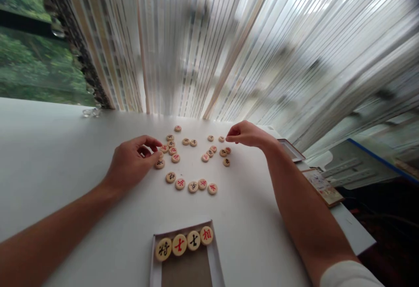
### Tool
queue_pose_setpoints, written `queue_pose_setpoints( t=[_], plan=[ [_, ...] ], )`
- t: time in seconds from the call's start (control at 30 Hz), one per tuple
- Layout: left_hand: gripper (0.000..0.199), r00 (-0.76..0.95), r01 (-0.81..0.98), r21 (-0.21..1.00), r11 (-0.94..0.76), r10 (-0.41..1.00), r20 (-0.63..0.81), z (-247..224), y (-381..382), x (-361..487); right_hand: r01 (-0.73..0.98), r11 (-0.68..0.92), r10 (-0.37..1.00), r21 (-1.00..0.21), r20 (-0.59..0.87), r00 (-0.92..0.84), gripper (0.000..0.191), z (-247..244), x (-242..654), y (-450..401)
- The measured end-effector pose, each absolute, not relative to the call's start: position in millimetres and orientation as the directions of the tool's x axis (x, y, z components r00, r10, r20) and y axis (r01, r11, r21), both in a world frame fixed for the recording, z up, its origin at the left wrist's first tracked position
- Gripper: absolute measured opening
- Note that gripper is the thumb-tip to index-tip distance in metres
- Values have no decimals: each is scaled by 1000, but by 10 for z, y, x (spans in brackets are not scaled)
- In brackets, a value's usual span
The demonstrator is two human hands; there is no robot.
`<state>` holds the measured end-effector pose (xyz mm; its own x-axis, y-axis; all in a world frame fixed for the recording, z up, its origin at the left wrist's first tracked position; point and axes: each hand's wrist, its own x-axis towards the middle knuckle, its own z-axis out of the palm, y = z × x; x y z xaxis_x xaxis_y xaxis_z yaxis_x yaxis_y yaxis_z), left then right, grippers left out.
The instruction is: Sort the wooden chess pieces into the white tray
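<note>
Round wooden Chinese chess pieces with red or black characters lie scattered on the white table. My left hand [134, 158] is at the left cluster, thumb and forefinger curled in around a Chinese chess piece [164, 148] at its edge. Close under the thumb lies a black-marked piece [159, 164]. My right hand [242, 134] is at the far right of the spread, fingers pressed together, tips beside a small piece [221, 139]; what they pinch, if anything, is hidden. In front, an open box tray [218, 254] holds a row of several pieces [179, 245] along its far side.
A striped sheer curtain [183, 51] hangs along the table's far edge. A flat box [322, 186] and a framed tray [291, 150] lie on the right beyond my forearm. Small clear glass ornaments [91, 112] stand at the back left, near the window.
</note>
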<state>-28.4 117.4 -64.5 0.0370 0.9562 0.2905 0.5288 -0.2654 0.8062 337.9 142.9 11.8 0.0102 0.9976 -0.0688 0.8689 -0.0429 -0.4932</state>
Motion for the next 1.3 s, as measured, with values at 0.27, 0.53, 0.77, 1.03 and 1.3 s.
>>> queue_pose_setpoints(
  t=[0.27, 0.53, 0.77, 1.03, 1.3],
  plan=[
    [26, 28, 514, 819, -255, 959, 281, -631, 1161, -273, 913, 22, 930, -406, -328, -169, 21, 250, 3250, 1224],
    [23, 42, 493, 826, -274, 955, 292, -626, 1135, -267, 959, -18, 919, -282, -384, -96, 28, 124, 2994, 1126],
    [20, 42, 467, 838, -282, 954, 297, -616, 1130, -247, 965, 57, 905, -255, -396, -158, 24, 61, 2914, 1126],
    [20, 66, 449, 832, -326, 941, 333, -618, 1112, -244, 919, 110, 886, -378, -381, -263, 13, 129, 2860, 1120],
    [25, 186, 143, 913, -381, 917, 353, -648, 865, -115, 220, 28, 983, -975, -13, -183, 40, -63, 2311, 790]
  ],
)
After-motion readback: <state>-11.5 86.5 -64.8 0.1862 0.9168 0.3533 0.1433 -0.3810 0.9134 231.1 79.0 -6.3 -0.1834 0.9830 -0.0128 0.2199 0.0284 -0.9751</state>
